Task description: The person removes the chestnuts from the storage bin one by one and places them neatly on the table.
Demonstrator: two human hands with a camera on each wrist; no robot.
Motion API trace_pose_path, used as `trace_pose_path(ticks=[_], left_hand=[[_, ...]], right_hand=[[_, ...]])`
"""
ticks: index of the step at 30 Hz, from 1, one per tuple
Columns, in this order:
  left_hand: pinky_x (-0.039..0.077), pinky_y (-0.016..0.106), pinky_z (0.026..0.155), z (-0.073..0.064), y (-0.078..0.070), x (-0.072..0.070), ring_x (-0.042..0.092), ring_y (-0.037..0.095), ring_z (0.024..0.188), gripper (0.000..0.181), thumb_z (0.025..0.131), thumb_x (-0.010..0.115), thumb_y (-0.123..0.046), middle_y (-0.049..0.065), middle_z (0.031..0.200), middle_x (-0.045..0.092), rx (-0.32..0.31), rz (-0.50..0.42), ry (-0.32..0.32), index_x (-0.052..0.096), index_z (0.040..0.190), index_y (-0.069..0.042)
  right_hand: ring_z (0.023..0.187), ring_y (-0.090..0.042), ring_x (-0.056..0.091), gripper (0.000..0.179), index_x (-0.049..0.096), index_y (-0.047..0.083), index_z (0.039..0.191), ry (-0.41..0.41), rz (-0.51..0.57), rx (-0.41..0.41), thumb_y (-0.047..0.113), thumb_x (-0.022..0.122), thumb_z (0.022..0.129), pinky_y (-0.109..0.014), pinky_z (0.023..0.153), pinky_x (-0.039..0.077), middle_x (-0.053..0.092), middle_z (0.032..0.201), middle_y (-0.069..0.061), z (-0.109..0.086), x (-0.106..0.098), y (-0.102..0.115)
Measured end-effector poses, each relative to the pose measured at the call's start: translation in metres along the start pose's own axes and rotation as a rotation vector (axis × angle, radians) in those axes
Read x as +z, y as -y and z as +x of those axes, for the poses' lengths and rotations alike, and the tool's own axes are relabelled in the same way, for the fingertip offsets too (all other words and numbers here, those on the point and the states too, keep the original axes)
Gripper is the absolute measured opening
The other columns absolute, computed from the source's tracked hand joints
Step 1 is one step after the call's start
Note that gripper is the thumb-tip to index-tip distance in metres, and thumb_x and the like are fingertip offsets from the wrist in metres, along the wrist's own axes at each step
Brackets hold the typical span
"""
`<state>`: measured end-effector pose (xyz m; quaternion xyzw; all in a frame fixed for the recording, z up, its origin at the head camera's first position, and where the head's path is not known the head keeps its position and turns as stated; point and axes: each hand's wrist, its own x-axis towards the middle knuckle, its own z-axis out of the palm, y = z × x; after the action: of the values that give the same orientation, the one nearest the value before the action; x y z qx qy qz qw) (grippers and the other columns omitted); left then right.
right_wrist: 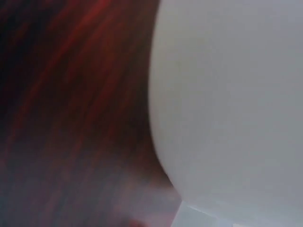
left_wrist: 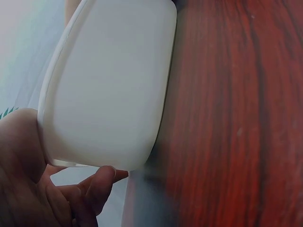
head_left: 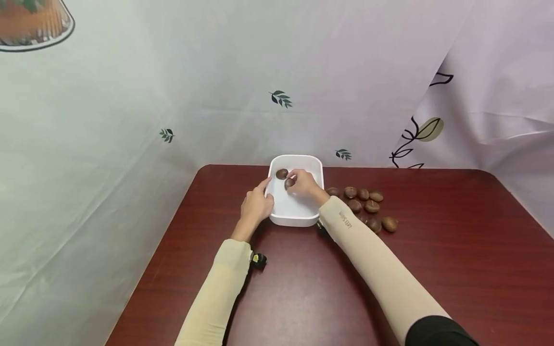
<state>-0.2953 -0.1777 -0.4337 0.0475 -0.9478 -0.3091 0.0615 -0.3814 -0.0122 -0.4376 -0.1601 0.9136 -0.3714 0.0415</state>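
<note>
My left hand [head_left: 256,204] holds the left side of a white rectangular tub [head_left: 295,222], with its thumb at the rim; the left wrist view shows that hand [left_wrist: 28,175] at the tub's end. Inside the tub, my right hand [head_left: 304,184] pinches a brown roundish piece [head_left: 289,183] low over the floor. Another brown piece [head_left: 282,174] lies beside it, toward the back left. Their exact kind is too small to tell. Only the tub's outer wall [right_wrist: 227,104] and the table fill the right wrist view; the right hand's fingers are out of sight there.
Several more brown roundish pieces [head_left: 371,206] lie loose on the dark red table [head_left: 454,250], right of the tub and partly behind the right forearm. A pale patterned cloth [head_left: 225,96] hangs behind the table's back edge, close to the tub.
</note>
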Motion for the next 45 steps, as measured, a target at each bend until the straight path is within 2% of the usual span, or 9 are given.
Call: trace_pose_path(ticks=[6, 10, 13, 20, 25, 29, 36, 41, 45], left_hand=[[0.051, 0.054, 0.08, -0.002, 0.0, 0.003, 0.066, 0.038, 0.104, 0.055, 0.094, 0.05, -0.021, 0.016, 0.131, 0.063, 0.002, -0.006, -0.003, 0.048, 0.147, -0.034], [0.05, 0.055, 0.08, -0.003, -0.001, 0.004, 0.065, 0.039, 0.105, 0.055, 0.094, 0.049, -0.022, 0.016, 0.131, 0.063, 0.0, -0.01, 0.002, 0.048, 0.147, -0.035], [0.05, 0.055, 0.081, -0.004, -0.003, 0.004, 0.065, 0.039, 0.105, 0.055, 0.094, 0.049, -0.022, 0.016, 0.132, 0.062, -0.003, -0.02, 0.005, 0.048, 0.147, -0.035], [0.05, 0.055, 0.082, -0.004, -0.005, 0.006, 0.065, 0.038, 0.106, 0.055, 0.094, 0.048, -0.024, 0.015, 0.133, 0.062, -0.007, -0.016, 0.018, 0.048, 0.147, -0.037], [0.049, 0.057, 0.081, -0.004, -0.004, 0.005, 0.065, 0.039, 0.107, 0.055, 0.093, 0.047, -0.024, 0.014, 0.134, 0.061, -0.008, -0.014, 0.011, 0.047, 0.147, -0.039], [0.048, 0.058, 0.081, -0.003, -0.002, 0.005, 0.064, 0.039, 0.107, 0.056, 0.093, 0.046, -0.025, 0.012, 0.135, 0.061, -0.013, -0.009, 0.001, 0.046, 0.147, -0.04], [0.048, 0.058, 0.081, -0.003, 0.0, 0.003, 0.064, 0.039, 0.107, 0.057, 0.093, 0.045, -0.025, 0.012, 0.136, 0.06, -0.015, -0.002, 0.019, 0.045, 0.148, -0.04], [0.048, 0.058, 0.081, -0.003, 0.002, 0.003, 0.063, 0.039, 0.107, 0.057, 0.093, 0.045, -0.025, 0.012, 0.138, 0.059, -0.025, 0.004, 0.022, 0.044, 0.148, -0.04], [0.048, 0.058, 0.08, -0.002, 0.002, 0.003, 0.063, 0.04, 0.106, 0.057, 0.093, 0.045, -0.026, 0.012, 0.138, 0.058, -0.023, 0.003, 0.019, 0.044, 0.148, -0.04]], right_hand=[[0.095, -0.029, 0.063, 0.04, 0.066, 0.004, 0.11, 0.02, -0.112, -0.024, 0.007, 0.078, 0.073, -0.038, 0.09, 0.048, 0.071, 0.097, -0.014, -0.003, 0.0, 0.0], [0.092, -0.027, 0.063, 0.035, 0.065, 0.005, 0.104, 0.02, -0.126, -0.03, 0.008, 0.08, 0.072, -0.037, 0.088, 0.048, 0.071, 0.093, -0.012, -0.006, 0.001, 0.0], [0.088, -0.024, 0.064, 0.033, 0.065, 0.005, 0.102, 0.019, -0.1, -0.027, 0.008, 0.08, 0.072, -0.033, 0.083, 0.049, 0.072, 0.092, -0.012, -0.007, 0.0, 0.001], [0.064, -0.019, 0.067, 0.028, 0.066, 0.004, 0.101, 0.065, 0.087, -0.018, 0.007, 0.08, 0.077, -0.024, 0.06, 0.052, 0.072, 0.085, -0.011, -0.017, -0.01, 0.007], [0.077, -0.028, 0.071, 0.025, 0.07, 0.001, 0.104, 0.038, 0.198, -0.082, 0.008, 0.078, 0.082, -0.034, 0.061, 0.057, 0.073, 0.093, -0.016, -0.037, -0.04, 0.01], [0.08, -0.025, 0.07, 0.027, 0.07, -0.001, 0.107, 0.006, 0.283, -0.082, 0.011, 0.077, 0.084, -0.039, 0.062, 0.057, 0.073, 0.095, -0.017, -0.06, -0.073, 0.004], [0.064, -0.018, 0.068, 0.034, 0.07, -0.001, 0.111, -0.052, 0.283, 0.02, 0.021, 0.077, 0.087, -0.035, 0.059, 0.056, 0.073, 0.094, -0.014, -0.104, -0.123, -0.034], [0.074, -0.025, 0.071, 0.035, 0.066, -0.007, 0.112, -0.061, 0.261, 0.104, 0.019, 0.074, 0.089, -0.042, 0.069, 0.058, 0.073, 0.093, -0.014, -0.129, -0.144, -0.067], [0.079, -0.021, 0.071, 0.036, 0.063, -0.011, 0.113, -0.047, 0.251, 0.141, 0.016, 0.072, 0.091, -0.043, 0.075, 0.058, 0.072, 0.097, -0.016, -0.146, -0.155, -0.089]])
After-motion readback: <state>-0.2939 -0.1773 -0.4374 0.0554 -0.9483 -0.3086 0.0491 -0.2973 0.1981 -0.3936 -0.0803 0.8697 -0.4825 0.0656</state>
